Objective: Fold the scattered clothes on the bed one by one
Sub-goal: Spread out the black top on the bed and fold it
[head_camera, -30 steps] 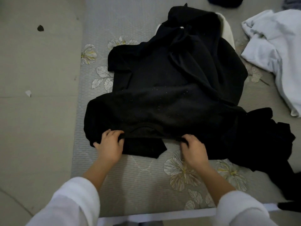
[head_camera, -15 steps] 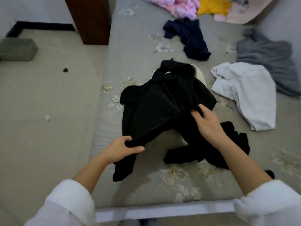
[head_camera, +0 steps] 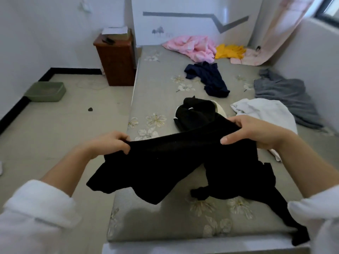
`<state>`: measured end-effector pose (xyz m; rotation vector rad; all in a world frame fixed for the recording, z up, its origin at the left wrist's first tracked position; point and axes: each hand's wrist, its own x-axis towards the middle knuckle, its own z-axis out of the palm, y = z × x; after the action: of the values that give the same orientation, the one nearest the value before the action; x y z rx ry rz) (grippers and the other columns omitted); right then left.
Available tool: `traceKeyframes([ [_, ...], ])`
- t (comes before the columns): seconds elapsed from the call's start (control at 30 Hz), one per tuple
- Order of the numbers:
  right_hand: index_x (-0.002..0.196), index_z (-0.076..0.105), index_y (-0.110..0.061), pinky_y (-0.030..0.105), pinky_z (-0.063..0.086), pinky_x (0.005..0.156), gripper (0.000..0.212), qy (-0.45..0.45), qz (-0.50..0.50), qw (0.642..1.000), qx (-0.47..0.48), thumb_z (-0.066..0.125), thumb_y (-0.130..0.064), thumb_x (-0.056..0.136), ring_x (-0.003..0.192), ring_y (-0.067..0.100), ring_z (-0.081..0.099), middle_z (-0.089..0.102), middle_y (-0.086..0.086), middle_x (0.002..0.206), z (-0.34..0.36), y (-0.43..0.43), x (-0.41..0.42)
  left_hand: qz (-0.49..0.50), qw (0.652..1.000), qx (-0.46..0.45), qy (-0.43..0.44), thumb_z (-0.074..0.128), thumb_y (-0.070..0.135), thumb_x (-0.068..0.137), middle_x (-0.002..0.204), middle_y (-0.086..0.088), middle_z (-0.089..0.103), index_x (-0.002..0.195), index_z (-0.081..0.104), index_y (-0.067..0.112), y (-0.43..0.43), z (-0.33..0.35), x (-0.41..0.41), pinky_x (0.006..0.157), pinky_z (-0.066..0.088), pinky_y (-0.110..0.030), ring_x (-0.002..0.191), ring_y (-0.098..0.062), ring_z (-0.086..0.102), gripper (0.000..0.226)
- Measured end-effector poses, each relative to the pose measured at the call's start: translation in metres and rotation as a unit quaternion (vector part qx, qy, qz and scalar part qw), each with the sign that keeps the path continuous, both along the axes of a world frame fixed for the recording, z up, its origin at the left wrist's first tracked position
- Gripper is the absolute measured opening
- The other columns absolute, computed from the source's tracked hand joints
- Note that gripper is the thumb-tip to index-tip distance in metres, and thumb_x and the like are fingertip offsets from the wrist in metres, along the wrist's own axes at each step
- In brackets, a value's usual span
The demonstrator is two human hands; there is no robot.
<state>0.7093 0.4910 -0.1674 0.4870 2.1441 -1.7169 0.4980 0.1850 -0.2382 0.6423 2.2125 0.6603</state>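
A black garment (head_camera: pixel 165 162) hangs lifted above the near end of the grey flowered bed (head_camera: pixel 157 92). My left hand (head_camera: pixel 111 142) grips its left edge and my right hand (head_camera: pixel 256 132) grips its right edge, stretching the top edge between them. Its lower parts droop onto the mattress and over the bed's front corner. Another black piece (head_camera: pixel 196 114) lies bunched just behind it. Scattered further back are a white garment (head_camera: pixel 264 110), a grey one (head_camera: pixel 286 96), a navy one (head_camera: pixel 209 77), a pink one (head_camera: pixel 192 46) and a yellow one (head_camera: pixel 229 51).
A brown wooden cabinet (head_camera: pixel 117 59) stands at the bed's far left corner. A green tray (head_camera: pixel 45 91) sits on the floor by the left wall. The right wall runs close along the bed. A pink curtain (head_camera: pixel 275 30) hangs at the far right.
Both hands have raised the black garment off the mattress and pulled its edge taut. The view has tilted up, showing the whole bed and room.
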Motion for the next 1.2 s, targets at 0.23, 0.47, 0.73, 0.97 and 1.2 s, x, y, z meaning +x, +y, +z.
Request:
traceKeyframes([
  [0.23, 0.081, 0.069, -0.007, 0.021, 0.047, 0.058, 0.016, -0.05, 0.016, 0.975, 0.217, 0.073, 0.006, 0.074, 0.065, 0.017, 0.065, 0.068, 0.007, 0.071, 0.038, 0.002, -0.011, -0.013, 0.999, 0.03, 0.023, 0.064, 0.007, 0.063, 0.07, -0.002, 0.067, 0.078, 0.07, 0.018, -0.035, 0.071, -0.052, 0.059, 0.048, -0.024, 0.069, -0.019, 0.065, 0.019],
  [0.47, 0.085, 0.058, -0.013, 0.03, 0.044, 0.072, 0.01, -0.134, -0.065, 0.778, 0.61, 0.05, -0.018, 0.087, 0.09, 0.028, 0.057, 0.063, 0.012, 0.103, -0.031, 0.04, -0.065, 0.096, 0.96, -0.037, 0.261, 0.043, 0.027, 0.099, 0.06, -0.007, 0.054, 0.08, 0.063, 0.004, 0.007, 0.036, -0.108, 0.052, 0.042, -0.028, 0.054, -0.023, 0.053, 0.036],
  [0.73, 0.124, 0.041, -0.007, 0.028, 0.057, 0.049, 0.032, 0.124, -0.445, 0.886, 0.038, 0.024, -0.026, 0.104, 0.051, 0.019, 0.066, 0.067, 0.014, 0.07, 0.024, 0.049, -0.104, 0.294, 0.849, 0.433, 0.07, 0.033, 0.022, 0.104, 0.092, 0.014, 0.064, 0.102, 0.058, 0.029, 0.057, 0.089, -0.122, 0.076, 0.051, -0.025, 0.083, 0.003, 0.064, 0.026],
  [0.97, 0.078, 0.064, -0.025, 0.03, 0.054, 0.083, 0.041, 0.291, -0.449, 0.828, 0.166, 0.039, 0.006, 0.085, 0.079, 0.013, 0.064, 0.066, -0.009, 0.074, -0.001, 0.037, -0.075, 0.283, 0.802, 0.511, 0.122, 0.044, 0.018, 0.099, 0.086, 0.019, 0.064, 0.087, 0.066, 0.034, 0.02, 0.057, -0.099, 0.091, 0.047, -0.03, 0.089, 0.002, 0.058, 0.03],
  [1.2, 0.069, 0.072, -0.017, 0.008, 0.044, 0.068, 0.028, 0.145, -0.42, 0.879, 0.17, 0.06, 0.004, 0.082, 0.063, -0.005, 0.058, 0.065, -0.011, 0.061, -0.099, 0.0, -0.029, 0.278, 0.893, 0.354, 0.019, 0.056, 0.018, 0.078, 0.069, 0.007, 0.063, 0.062, 0.068, 0.019, -0.038, -0.06, -0.065, 0.082, 0.046, -0.034, 0.076, -0.009, 0.058, 0.02],
])
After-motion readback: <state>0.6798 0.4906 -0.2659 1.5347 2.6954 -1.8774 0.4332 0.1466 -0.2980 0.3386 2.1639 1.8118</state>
